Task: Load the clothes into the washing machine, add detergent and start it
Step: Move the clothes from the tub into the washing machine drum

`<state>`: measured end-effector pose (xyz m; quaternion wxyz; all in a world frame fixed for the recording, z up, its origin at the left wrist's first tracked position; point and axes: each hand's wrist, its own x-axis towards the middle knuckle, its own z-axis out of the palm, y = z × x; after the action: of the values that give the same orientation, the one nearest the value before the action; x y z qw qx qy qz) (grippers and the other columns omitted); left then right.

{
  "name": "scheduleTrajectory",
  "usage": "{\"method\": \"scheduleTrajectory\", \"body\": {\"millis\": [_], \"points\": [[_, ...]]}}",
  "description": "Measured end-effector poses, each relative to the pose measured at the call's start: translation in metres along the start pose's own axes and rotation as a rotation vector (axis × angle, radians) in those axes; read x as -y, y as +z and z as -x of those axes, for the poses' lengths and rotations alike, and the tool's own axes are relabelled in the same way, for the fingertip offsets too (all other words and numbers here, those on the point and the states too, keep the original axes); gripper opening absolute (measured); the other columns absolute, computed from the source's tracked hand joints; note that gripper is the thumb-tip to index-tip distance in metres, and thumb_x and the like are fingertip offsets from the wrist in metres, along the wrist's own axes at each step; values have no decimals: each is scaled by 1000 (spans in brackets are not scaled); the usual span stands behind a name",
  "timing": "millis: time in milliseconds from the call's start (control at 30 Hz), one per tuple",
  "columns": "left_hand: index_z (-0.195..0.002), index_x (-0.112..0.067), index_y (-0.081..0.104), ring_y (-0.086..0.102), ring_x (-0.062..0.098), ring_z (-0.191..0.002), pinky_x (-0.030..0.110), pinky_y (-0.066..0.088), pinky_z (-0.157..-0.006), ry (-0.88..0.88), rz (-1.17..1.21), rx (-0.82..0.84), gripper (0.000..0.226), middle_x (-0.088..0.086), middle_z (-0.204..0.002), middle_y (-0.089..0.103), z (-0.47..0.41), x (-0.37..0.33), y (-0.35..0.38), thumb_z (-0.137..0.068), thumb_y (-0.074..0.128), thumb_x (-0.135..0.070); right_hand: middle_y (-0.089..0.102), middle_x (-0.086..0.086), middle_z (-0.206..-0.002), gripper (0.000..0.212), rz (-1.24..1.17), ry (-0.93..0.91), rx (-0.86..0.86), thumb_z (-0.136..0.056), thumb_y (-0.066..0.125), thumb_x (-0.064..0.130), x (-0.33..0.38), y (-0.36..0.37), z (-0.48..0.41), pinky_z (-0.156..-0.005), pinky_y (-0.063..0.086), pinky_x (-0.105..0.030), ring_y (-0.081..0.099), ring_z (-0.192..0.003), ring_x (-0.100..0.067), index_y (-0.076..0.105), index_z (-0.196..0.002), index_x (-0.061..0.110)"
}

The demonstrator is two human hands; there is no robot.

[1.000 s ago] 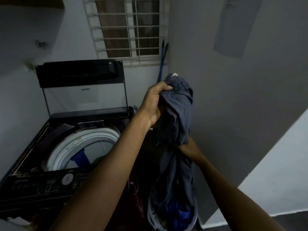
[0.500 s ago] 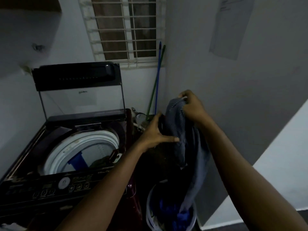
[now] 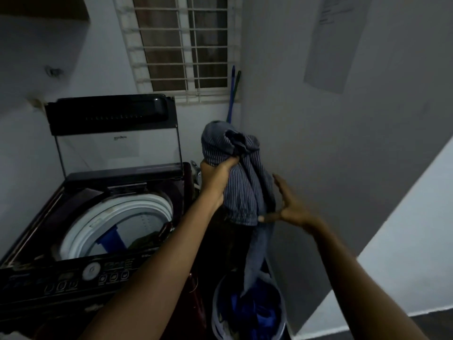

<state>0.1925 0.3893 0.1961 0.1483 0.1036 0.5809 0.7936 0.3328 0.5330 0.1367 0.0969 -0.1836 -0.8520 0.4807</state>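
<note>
A dark top-load washing machine (image 3: 73, 273) stands at the left with its lid (image 3: 115, 133) raised. Its white drum rim (image 3: 115, 217) is exposed, with blue and dark clothes lying inside. My left hand (image 3: 217, 177) grips a bunched blue striped garment (image 3: 242, 173) held up to the right of the machine. The garment's tail hangs down into a white laundry basket (image 3: 218, 312) on the floor, which holds blue clothes. My right hand (image 3: 286, 204) is spread open beside the garment, thumb touching its lower edge.
A grey wall closes the right side, with a paper sheet (image 3: 335, 42) stuck on it. A barred window (image 3: 186, 45) is behind the machine. Blue and green broom handles (image 3: 232, 94) lean in the corner. The control panel (image 3: 73, 278) faces me.
My left hand has taken the striped garment in a fist and lifted it higher. My right hand has let go of its top and dropped, open, to its lower right side.
</note>
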Motion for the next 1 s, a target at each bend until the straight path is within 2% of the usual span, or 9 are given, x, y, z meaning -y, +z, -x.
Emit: {"method": "scheduleTrajectory", "body": {"millis": [100, 233, 300, 400, 567, 633, 767, 900, 1000], "points": [[-104, -4, 72, 71, 26, -91, 36, 58, -74, -36, 101, 41, 26, 9, -100, 74, 6, -13, 9, -78, 75, -4, 47, 15, -133, 94, -299, 121, 26, -64, 88, 7, -25, 53, 10, -86, 47, -9, 50, -118, -4, 33, -139, 21], [-100, -6, 72, 71, 23, -89, 35, 59, -74, 1, 96, 64, 22, 7, -98, 75, 6, -22, 4, -78, 74, -3, 67, -14, -78, 5, -310, 167, -186, -82, 66, -7, -62, 89, -3, -59, 48, -30, 59, -64, -4, 64, -84, -2], [-87, -13, 72, 70, 16, -81, 28, 57, -69, 69, 21, 34, 16, -2, -86, 74, 1, -26, -12, -78, 74, -1, 52, -4, -62, 30, -256, 174, -360, -82, 48, -19, -72, 76, -7, -56, 35, -29, 42, -49, 1, 54, -65, 5], [-85, -17, 71, 69, 17, -85, 31, 58, -76, 146, -129, -17, 17, -4, -88, 73, -15, -20, -41, -78, 76, -3, 66, -11, -83, 25, -399, 188, -567, -86, 42, -12, -61, 35, -2, -65, 51, -37, 60, -72, -17, 65, -86, -3], [-89, -21, 68, 66, 14, -86, 32, 56, -77, 130, -376, -15, 18, -6, -88, 69, -10, 17, -45, -77, 78, -13, 64, -12, -88, 17, -445, 1, -807, -86, 48, -8, 9, 3, -17, -72, 49, -33, 59, -78, -20, 59, -92, 3], [-87, -23, 66, 65, 14, -85, 30, 54, -77, 99, -389, 47, 18, -7, -87, 68, -2, 26, -32, -80, 75, -10, 67, -9, -89, 18, -460, -30, -765, -84, 51, -5, 39, 13, -28, -73, 52, -32, 63, -79, -20, 62, -92, 8], [-118, -9, 64, 65, 25, -103, 32, 54, -83, -6, -272, 198, 40, 5, -109, 70, 5, 27, -17, -78, 68, -11, 69, -7, -104, 32, -343, -109, -500, -83, 56, -6, 79, 32, -30, -88, 55, -35, 66, -97, -19, 63, -108, 12], [-121, -11, 57, 67, 11, -97, 18, 52, -77, 12, -317, 499, 56, -1, -105, 70, 8, 27, -34, -69, 72, 2, 63, -14, -118, 63, -306, -140, -102, -74, 52, -13, 96, 27, -22, -86, 56, -36, 63, -106, -27, 49, -134, 5], [-119, -11, 59, 68, 5, -96, 12, 52, -75, 56, -278, 351, 54, -6, -105, 69, 11, 34, -39, -74, 72, 16, 53, -15, -136, 80, -264, -117, 170, -67, 50, -13, 97, 28, -20, -93, 52, -34, 54, -123, -27, 37, -144, 6]]}}
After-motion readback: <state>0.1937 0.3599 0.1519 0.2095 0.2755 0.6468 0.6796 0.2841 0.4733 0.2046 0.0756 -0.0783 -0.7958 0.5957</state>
